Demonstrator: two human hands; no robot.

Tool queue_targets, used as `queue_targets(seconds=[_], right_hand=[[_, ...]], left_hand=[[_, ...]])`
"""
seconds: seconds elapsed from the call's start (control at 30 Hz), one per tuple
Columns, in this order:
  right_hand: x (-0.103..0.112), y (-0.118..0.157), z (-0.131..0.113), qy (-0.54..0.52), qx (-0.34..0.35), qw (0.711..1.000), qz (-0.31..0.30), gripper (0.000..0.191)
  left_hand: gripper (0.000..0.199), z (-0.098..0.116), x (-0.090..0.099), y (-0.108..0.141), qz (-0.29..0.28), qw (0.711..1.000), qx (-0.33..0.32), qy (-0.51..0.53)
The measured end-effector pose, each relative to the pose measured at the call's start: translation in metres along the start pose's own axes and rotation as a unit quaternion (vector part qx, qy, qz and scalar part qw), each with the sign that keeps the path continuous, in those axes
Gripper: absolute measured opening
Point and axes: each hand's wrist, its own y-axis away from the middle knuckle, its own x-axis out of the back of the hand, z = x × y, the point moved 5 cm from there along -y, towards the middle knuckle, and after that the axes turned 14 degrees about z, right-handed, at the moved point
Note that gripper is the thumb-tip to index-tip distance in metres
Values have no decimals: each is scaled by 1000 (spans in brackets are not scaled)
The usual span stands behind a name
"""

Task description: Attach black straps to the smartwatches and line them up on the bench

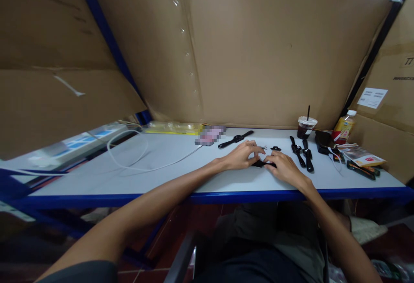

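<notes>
Both my hands are together over the table, right of its middle. My left hand (242, 154) has bent fingers closed at the left part of a black spokeshave (258, 163), mostly covered by the hands. My right hand (283, 164) grips its right part with thumb and fingers. Just beyond the fingers lie tiny metal pieces (265, 147), too small to name, and a small black part (276, 148). Another black spokeshave (237, 138) lies behind my left hand. Two more, a spokeshave (297, 151) and its neighbour (308, 156), lie right of my right hand.
A lidded drink cup (306, 128) with a straw and a bottle (345, 127) stand at the back right, near a packet (364, 156). A white cable (155, 169) runs left from a phone (210, 135). Cardboard (258, 50) walls the table (181, 179).
</notes>
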Motion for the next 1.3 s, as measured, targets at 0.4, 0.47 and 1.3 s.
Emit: queue_targets(seconds=[0.4,0.47,1.3], right_hand=[[-1,0,2,-5,3,1000,2,12],[-2,0,1,-4,5,1000,3,12],[1,0,-1,4,-6,1000,-13,13]], left_hand=[[28,-8,0,0,11,1000,19,-16],[27,-8,-1,1,12,1000,17,-6],[31,-6,1,1,18,1000,-3,-22]])
